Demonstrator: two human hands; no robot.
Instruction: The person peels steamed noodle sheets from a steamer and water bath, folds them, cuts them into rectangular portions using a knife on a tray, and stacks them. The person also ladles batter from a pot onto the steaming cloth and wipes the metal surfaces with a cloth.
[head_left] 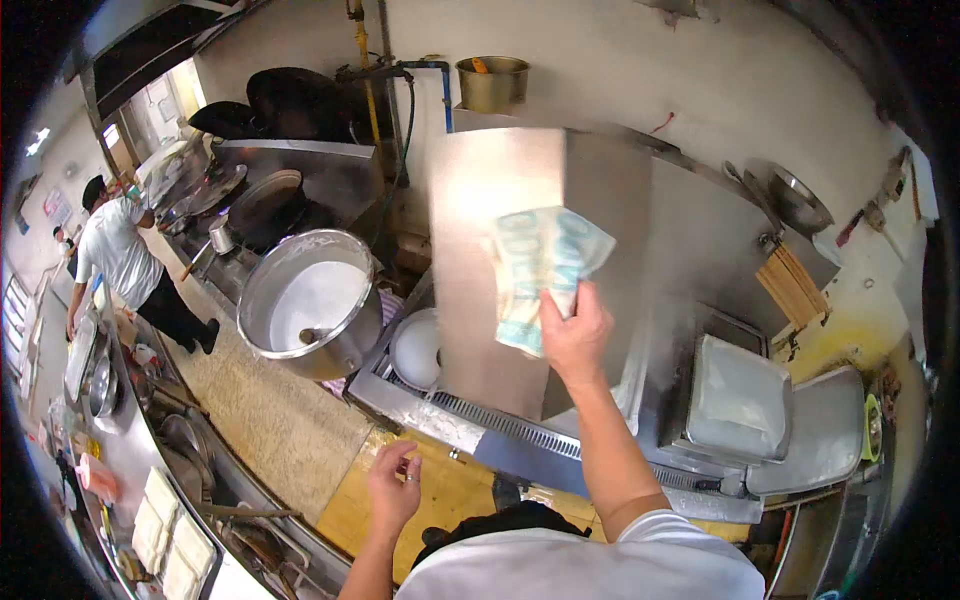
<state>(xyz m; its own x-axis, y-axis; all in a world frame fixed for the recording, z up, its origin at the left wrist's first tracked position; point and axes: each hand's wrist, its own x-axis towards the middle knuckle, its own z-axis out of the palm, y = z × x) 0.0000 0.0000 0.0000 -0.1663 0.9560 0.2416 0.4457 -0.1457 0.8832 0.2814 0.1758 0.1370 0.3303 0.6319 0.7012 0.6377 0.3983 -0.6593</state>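
My right hand (578,335) is closed on a folded, pale cloth (540,250) with blue-green markings, gripped at its lower edge between thumb and fingers. Behind the cloth rises a shiny stainless steel panel (485,330) over the counter; whether the cloth touches it I cannot tell. My left hand (392,487) hangs low over the yellow floor, fingers loosely curled and nothing visible in them. A ring shows on one finger.
A large steel pot (355,345) of white contents stands left of the counter. At right sit a rectangular tray (735,395) and a wooden-looking rack (790,290). A co-worker (125,250) stands by the woks (268,205). White slabs (175,540) lie on the left table.
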